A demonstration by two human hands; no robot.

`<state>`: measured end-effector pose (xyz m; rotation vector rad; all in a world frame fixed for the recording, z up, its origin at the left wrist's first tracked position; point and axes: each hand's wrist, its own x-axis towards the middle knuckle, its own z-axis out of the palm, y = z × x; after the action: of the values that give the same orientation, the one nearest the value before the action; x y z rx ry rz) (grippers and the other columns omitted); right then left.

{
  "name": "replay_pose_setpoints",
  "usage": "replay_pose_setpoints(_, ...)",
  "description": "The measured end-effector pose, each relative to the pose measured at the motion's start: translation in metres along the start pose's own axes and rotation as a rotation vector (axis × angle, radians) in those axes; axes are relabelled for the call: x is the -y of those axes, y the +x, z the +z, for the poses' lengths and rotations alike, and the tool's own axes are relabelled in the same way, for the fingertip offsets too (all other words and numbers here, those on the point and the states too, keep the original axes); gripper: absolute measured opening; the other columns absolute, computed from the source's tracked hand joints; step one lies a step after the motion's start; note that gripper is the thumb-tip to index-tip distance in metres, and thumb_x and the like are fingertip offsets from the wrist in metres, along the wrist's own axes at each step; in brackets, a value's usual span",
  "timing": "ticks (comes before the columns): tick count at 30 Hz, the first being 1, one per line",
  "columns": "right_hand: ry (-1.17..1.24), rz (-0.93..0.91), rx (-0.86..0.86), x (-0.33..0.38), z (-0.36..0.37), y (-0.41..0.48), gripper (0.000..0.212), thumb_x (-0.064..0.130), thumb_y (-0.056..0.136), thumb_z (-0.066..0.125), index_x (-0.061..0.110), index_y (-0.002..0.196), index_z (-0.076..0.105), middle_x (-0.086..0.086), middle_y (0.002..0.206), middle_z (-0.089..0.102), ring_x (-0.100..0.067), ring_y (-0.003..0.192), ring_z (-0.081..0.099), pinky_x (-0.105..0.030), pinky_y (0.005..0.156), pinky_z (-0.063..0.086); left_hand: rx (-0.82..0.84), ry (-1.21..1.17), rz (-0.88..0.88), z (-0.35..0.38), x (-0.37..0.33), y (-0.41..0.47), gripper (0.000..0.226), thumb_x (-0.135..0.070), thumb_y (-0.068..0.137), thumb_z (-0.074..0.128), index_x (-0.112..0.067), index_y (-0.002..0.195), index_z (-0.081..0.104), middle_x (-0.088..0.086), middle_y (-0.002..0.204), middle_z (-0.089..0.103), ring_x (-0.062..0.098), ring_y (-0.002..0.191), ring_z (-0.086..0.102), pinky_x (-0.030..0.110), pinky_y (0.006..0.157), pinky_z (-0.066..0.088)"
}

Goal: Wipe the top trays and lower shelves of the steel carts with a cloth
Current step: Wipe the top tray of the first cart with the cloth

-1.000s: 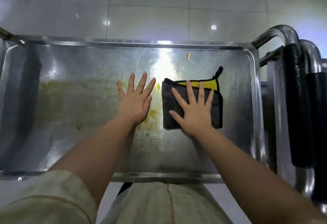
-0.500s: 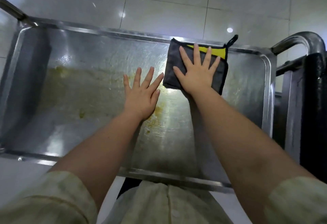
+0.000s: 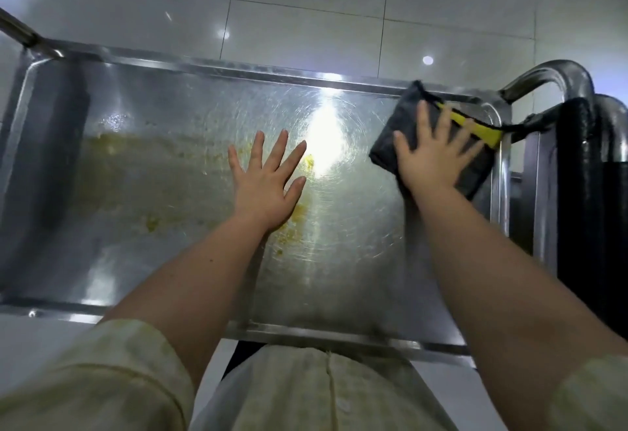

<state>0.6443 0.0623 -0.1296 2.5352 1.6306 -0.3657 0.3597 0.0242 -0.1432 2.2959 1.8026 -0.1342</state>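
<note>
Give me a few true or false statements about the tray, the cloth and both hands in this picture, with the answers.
1. The right hand presses flat on the cloth. True.
2. The cloth lies at the tray's near left corner. False: it is at the far right corner.
3. The left hand holds a bottle. False: it rests open on the tray, holding nothing.
4. Yellowish stains mark the tray. True.

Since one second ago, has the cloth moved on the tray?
Yes. The cloth, under the right hand, slid from beside the left hand to the far right corner of the tray, near the cart handle.
</note>
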Motion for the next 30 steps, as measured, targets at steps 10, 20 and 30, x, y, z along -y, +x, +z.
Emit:
replay_pose_setpoints(10,-0.059,-0.369,0.018,0.028,0.002,0.003,0.071,0.079,0.085,0.015,0.051,0.150,0.003,0.010,0.164,-0.001,-0.035,0.149,-0.005,-0.063,0.114,-0.006,0.023,0.033,-0.007,0.004,0.000,0.002,0.073,-0.071,0.090,-0.001,-0.035,0.154,-0.010,-0.008,0.162,-0.013,0.026,0.149,-0.013,0.068,0.111,-0.006)
replay_pose_setpoints(20,-0.028,-0.162,0.037,0.024,0.011,-0.047,0.073,0.075,0.088,0.014,0.045,0.152,-0.002,0.003,0.164,-0.006,-0.043,0.147,-0.008,-0.067,0.112,-0.008,0.021,0.000,-0.010,0.002,0.001,0.002,0.059,-0.052,0.097,0.001,-0.036,0.153,-0.010,-0.008,0.163,-0.011,0.027,0.149,-0.012,0.068,0.111,-0.008)
replay_pose_setpoints(30,-0.058,-0.170,0.015,-0.057,0.007,-0.053,0.073,0.081,0.084,0.007,0.050,0.150,0.000,0.010,0.164,-0.002,-0.032,0.149,-0.005,-0.062,0.115,-0.006,0.013,-0.025,-0.031,0.004,-0.002,0.003,0.060,-0.056,0.097,0.001,-0.038,0.154,-0.006,-0.010,0.163,-0.007,0.026,0.150,-0.011,0.065,0.112,-0.011)
